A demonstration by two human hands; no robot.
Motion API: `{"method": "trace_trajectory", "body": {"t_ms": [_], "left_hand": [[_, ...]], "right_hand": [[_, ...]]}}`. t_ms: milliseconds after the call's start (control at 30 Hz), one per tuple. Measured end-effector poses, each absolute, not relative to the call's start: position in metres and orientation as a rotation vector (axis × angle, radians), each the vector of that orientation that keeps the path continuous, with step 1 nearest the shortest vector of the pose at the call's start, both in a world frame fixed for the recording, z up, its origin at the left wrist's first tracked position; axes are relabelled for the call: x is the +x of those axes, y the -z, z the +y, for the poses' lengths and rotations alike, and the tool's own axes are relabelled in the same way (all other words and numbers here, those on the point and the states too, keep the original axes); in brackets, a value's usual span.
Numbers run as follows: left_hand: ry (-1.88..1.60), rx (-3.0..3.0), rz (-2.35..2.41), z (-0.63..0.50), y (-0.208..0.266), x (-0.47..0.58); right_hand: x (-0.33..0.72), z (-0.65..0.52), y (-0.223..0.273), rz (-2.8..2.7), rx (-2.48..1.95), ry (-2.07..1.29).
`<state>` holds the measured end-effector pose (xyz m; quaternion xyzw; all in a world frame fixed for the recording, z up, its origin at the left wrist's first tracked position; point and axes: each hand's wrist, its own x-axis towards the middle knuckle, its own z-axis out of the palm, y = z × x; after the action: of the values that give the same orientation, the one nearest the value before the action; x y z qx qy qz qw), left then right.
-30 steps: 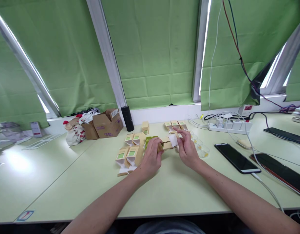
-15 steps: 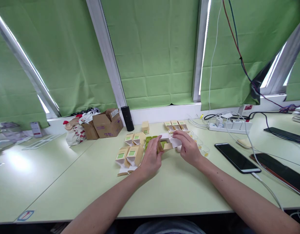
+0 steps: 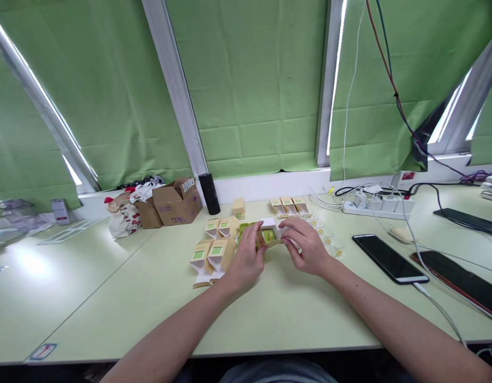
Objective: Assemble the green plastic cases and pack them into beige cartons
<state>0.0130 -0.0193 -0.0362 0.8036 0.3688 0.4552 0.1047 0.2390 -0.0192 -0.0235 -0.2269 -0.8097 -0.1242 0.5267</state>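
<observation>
Between my hands is a small cardboard box [image 3: 275,244], its open end facing me and a white flap up at the back. A green item [image 3: 269,235] shows inside it. My left hand [image 3: 249,254] grips the box's left side. At its right edge, the fingers of my right hand [image 3: 304,244] are closed on the box's side. Green pieces [image 3: 243,227] lie behind my left hand, partly hidden. Several open small boxes [image 3: 222,252] with green labels stand to the left. Clear cups [image 3: 327,234] with yellow bits sit behind my right hand.
Three small boxes [image 3: 287,206] and a single one [image 3: 238,208] stand farther back. A black cylinder [image 3: 208,193] and a brown carton [image 3: 177,202] are at the back left. On the right lie a phone [image 3: 390,258] with a cable and a power strip [image 3: 377,206].
My right hand's fingers have moved from the white side flap down to the box's right edge. The box now opens more toward me, and the green item shows more clearly.
</observation>
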Motion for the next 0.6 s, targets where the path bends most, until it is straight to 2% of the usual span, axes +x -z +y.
{"method": "trace_trajectory", "body": {"t_ms": [333,600], "left_hand": [[-1.354,2.322,1.076,-0.0173,0.0387,0.0116],[-1.368,2.412,1.089,-0.0204,0.0343,0.0122]], "right_hand": [[0.2387,-0.0220,0.0206,-2.032,-0.573,0.265],[0.2320,-0.0207,0.0261,-2.075,-0.722,0.463]]}}
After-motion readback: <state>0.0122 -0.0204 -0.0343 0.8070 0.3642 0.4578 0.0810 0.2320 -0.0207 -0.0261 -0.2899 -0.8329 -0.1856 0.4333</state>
